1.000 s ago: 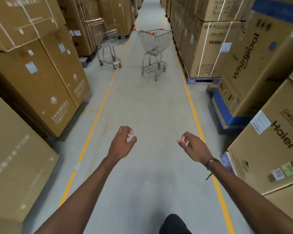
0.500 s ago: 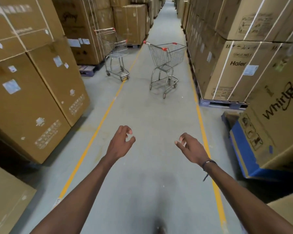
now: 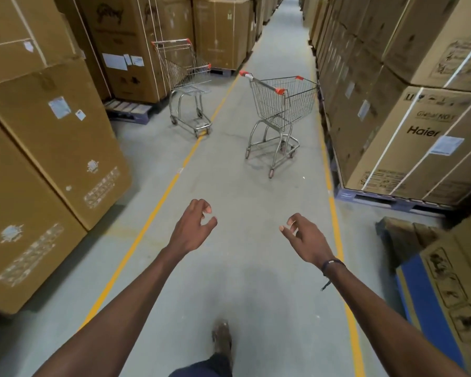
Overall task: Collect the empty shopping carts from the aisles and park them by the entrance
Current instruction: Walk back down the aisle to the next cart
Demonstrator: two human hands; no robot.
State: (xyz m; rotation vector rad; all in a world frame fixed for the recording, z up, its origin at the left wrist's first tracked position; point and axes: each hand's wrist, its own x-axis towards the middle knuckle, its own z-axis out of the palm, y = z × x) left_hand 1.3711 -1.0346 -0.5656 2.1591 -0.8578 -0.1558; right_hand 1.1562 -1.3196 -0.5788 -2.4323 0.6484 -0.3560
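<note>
Low in the frame, our left hand (image 3: 192, 229) and right hand (image 3: 306, 239) reach forward, fingers loosely curled, holding nothing, likely readied for a handle. Centre right stands the nearer cart (image 3: 279, 110), empty; upper left, another cart (image 3: 185, 74) sits beside stacked boxes (image 3: 131, 44).

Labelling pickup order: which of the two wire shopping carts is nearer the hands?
The wire cart on the right, standing mid-aisle between the yellow floor lines. The other wire cart sits farther back at the left, against the cardboard boxes.
</note>
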